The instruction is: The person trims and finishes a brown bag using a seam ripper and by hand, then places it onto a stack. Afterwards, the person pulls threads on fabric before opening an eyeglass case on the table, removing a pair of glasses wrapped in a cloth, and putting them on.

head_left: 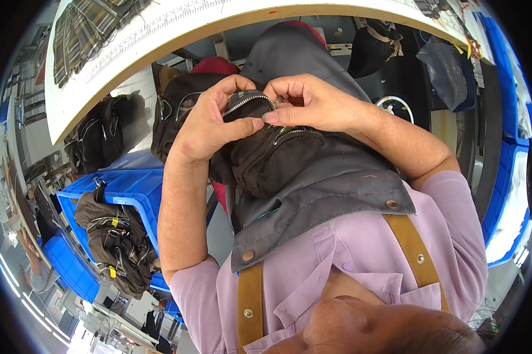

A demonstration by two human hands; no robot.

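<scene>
A dark brown fabric bag (pixel 264 162) with open metal zippers lies on my lap, over the grey apron (pixel 336 183). My left hand (pixel 210 123) is closed round the edge of its curved zipper opening, thumb stretched across the front. At the other side of that opening my right hand (pixel 313 103) pinches the zipper edge between thumb and bent fingers. The two thumb tips nearly meet. What lies right under the fingertips is hidden. A second zipper (pixel 301 133) curves across the bag below my right hand.
Ahead is a white table edge (pixel 124 62) with printed ruler marks and plaid fabric pieces (pixel 83 41). More dark bags (pixel 95 133) lie to the left. A blue crate (pixel 142 187) there holds brown bags (pixel 115 236). Blue bins (pixel 509 200) stand on the right.
</scene>
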